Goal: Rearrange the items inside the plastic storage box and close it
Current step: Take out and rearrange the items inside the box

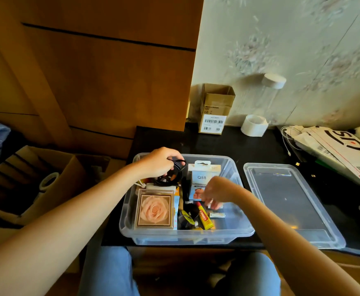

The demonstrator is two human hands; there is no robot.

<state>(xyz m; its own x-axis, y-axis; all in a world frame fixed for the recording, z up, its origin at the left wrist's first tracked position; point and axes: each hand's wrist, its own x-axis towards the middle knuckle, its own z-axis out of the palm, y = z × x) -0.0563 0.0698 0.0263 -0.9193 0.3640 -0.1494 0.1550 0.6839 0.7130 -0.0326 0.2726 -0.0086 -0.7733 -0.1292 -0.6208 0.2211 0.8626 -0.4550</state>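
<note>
In open box, L hand grips black cable.

Storage box and lid: clear glossy plastic. Surface: black, glossy. Cable coil under left fingers: black, smooth. Cardboard carton: matt.

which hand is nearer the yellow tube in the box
Right. The right hand hovers just above and right of the yellow tube; the left hand is at the far-left corner, gripping a black cable.
</note>
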